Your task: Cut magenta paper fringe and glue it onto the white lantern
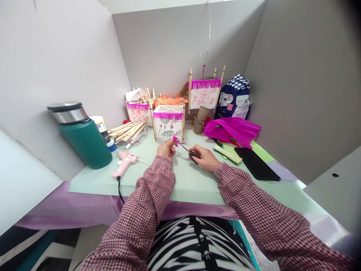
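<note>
Between the thumb and fingers of my left hand (167, 149) is a small piece of magenta paper (175, 139) with cut, fringed ends. My right hand (205, 157) is closed round the dark handles of a pair of scissors (193, 156), whose blades point left and reach the paper. Just beyond my hands stands a square paper lantern (168, 126) with wooden stick corners, drawn figures and a magenta fringe along its top. Pale green paper (180, 184) covers the table under both hands.
At left stand a green flask (86, 143), a pink glue gun (125, 164) and wooden sticks (128, 130). Another lantern (204, 94) hangs behind. Magenta paper sheets (234, 129), a black phone (256, 163), brown pots (199, 124) and a blue bag (233, 98) are at right. Grey panels enclose the table.
</note>
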Demonstrator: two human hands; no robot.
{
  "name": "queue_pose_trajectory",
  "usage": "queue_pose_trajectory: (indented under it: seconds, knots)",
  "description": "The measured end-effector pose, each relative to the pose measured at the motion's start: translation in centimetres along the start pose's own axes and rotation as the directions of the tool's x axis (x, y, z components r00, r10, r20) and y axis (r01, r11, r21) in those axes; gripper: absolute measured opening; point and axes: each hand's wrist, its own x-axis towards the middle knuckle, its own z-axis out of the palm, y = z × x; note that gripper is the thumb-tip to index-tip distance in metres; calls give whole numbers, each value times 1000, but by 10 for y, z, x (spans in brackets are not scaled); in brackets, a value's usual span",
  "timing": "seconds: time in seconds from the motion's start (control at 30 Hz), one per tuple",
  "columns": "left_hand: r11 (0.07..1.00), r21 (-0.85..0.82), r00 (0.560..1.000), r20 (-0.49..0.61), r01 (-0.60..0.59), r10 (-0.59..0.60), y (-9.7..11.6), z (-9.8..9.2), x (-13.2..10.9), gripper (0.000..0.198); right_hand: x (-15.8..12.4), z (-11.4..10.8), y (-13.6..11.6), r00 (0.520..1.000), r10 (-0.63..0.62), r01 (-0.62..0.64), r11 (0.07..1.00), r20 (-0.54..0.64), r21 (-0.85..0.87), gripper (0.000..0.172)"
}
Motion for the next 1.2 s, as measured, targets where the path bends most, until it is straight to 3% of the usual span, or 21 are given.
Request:
queue_pose_trajectory:
  seconds: [1.2]
  knots:
    - [1000,2,1000,17,-17,17,-3,-1,1,12,1,2,2,1000,-4,5,1000,-6,25,22]
